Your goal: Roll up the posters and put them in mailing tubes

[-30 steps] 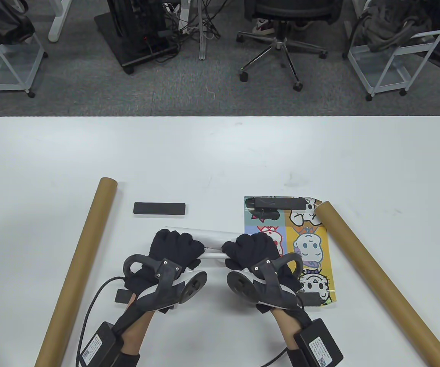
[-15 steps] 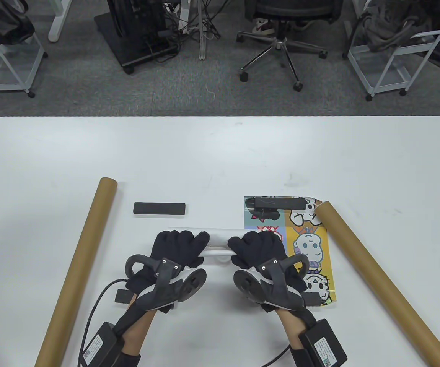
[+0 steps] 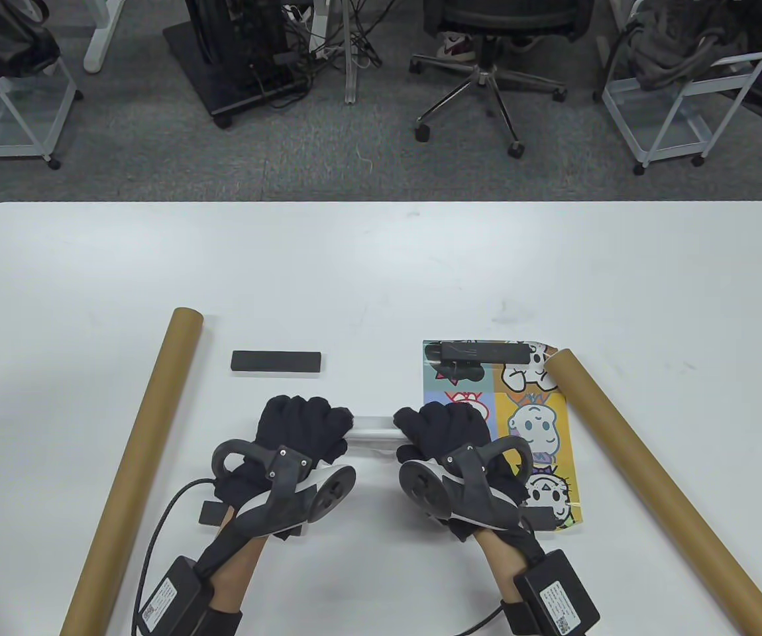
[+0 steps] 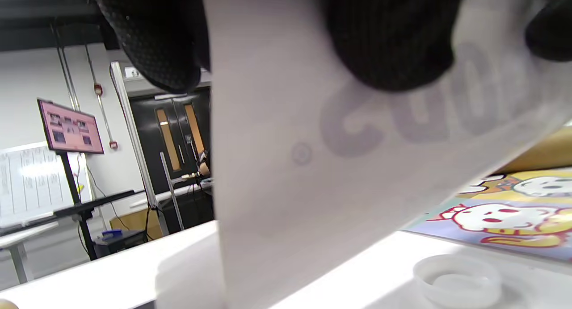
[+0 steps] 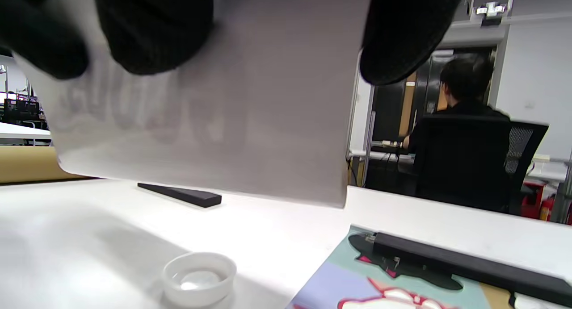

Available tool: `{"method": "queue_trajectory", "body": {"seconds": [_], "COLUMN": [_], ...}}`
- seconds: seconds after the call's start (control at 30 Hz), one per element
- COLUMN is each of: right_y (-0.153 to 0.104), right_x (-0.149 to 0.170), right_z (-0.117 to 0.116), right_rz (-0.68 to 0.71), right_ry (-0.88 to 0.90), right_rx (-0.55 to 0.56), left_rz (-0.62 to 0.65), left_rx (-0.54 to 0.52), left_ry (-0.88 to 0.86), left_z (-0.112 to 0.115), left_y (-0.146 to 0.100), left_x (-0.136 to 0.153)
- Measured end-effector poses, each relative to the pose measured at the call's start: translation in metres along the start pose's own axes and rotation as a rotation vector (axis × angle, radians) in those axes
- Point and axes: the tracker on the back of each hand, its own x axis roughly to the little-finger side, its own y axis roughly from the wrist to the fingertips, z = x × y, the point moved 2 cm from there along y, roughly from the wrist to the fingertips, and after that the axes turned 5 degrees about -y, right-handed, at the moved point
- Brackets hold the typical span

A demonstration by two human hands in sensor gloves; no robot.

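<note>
Both hands, left hand (image 3: 301,427) and right hand (image 3: 444,430), have a tight grip round the rolled white poster (image 3: 373,427) above the bench (image 3: 381,265).

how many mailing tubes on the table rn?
2. One brown tube lies along the table's left side, left of the left hand. The other tube lies diagonally on the right, its far end over the cartoon poster's corner. None seem hidden.
</note>
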Motion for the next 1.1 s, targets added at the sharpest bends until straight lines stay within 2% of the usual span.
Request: {"method": "queue_trajectory", "body": {"seconds": [0.07, 0.2, 0.43, 0.53, 0.63, 0.87, 1.1], "right_y": [0.000, -0.002, -0.002, -0.001, -0.003, -0.002, -0.002], "right_x": [-0.002, -0.004, 0.001, 0.003, 0.006, 0.009, 0.008], "right_z": [0.002, 0.005, 0.004, 0.001, 0.002, 0.000, -0.001], "right_rz": [0.002, -0.010, -0.033, -0.027, -0.038, -0.041, -0.040], "right_ry": [0.018, -0.056, -0.023, 0.001, -0.007, 0.013, 0.015], "right_rx": [0.013, 0.063, 0.039, 0.031, 0.073, 0.059, 0.035], "left_rz": [0.004, 0.017, -0.014, -0.010, -0.006, 0.011, -0.006], "left_rx": [-0.004, 0.006, 0.060, 0.055, 0.028, -0.074, -0.018], "left_ry": [0.012, 0.038, 0.001, -0.038, -0.070, -0.084, -0.031], "left_z": [-0.001, 0.001, 0.002, 0.003, 0.003, -0.005, 0.000], "left_y": [-0.001, -0.002, 0.000, 0.000, 0.000, -0.003, -0.002], "left_x": [-0.001, -0.002, -0.001, 0.000, 0.001, 0.003, 0.000]}}
